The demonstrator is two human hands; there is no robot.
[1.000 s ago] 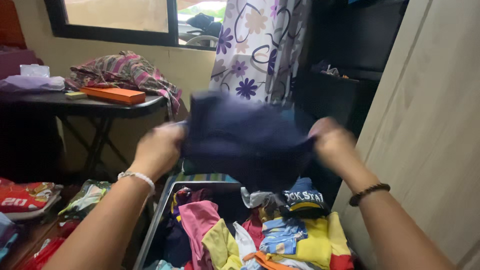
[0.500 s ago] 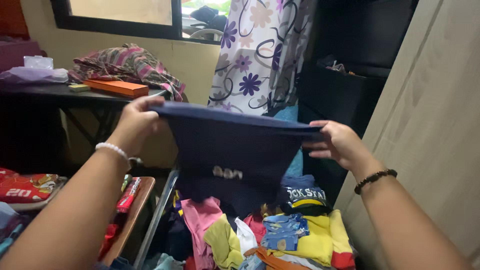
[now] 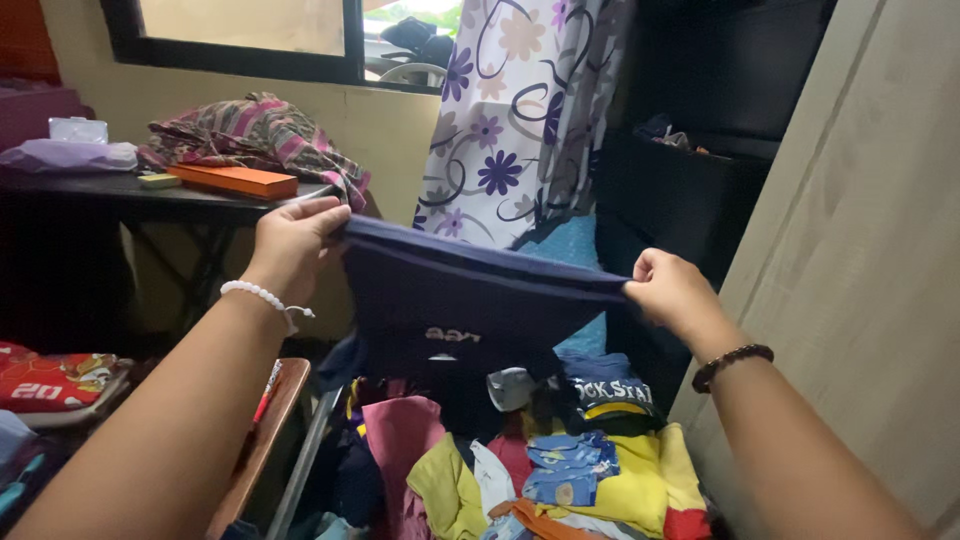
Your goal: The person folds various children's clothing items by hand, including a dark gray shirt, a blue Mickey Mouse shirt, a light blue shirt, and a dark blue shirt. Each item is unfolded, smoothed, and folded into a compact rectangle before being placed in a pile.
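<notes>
A dark navy garment (image 3: 470, 300) with a small pale print hangs stretched between my two hands at chest height. My left hand (image 3: 292, 243), with a white bead bracelet at the wrist, pinches its upper left edge. My right hand (image 3: 672, 290), with a dark bead bracelet, pinches the upper right edge, a little lower. Below the garment lies a heap of mixed clothes (image 3: 530, 460) in pink, yellow, blue and red inside a metal-framed bin (image 3: 305, 450).
A dark table (image 3: 150, 195) at the left carries a striped cloth (image 3: 255, 130), an orange flat box (image 3: 230, 180) and a purple bag. A flowered curtain (image 3: 510, 110) hangs behind. A pale wooden panel (image 3: 860, 260) stands at the right, beside dark shelves (image 3: 690, 160).
The garment went from a blurred bundle between my hands to a spread, taut sheet. My hands moved apart, and my right hand dropped lower.
</notes>
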